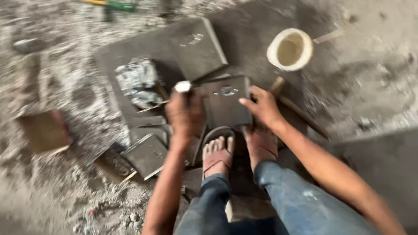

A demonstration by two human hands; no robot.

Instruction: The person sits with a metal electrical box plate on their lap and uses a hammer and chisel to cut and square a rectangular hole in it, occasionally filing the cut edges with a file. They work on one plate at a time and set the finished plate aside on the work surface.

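Note:
My left hand (185, 114) is closed around a small tool with a pale tip (183, 86), held just left of a dark square metal plate (225, 104). My right hand (262, 107) grips that plate's right edge, tilting it up off the ground in front of my sandalled feet (217, 154). The picture is motion-blurred, so fine detail on the plate is unclear.
A larger dark slab (191, 45) lies behind, with a crumpled silvery lump (137, 82) on it. More small plates (147, 153) lie to the left. A pale round container (290, 49) stands at the back right, a wooden handle (296, 111) below it. Rubble covers the ground.

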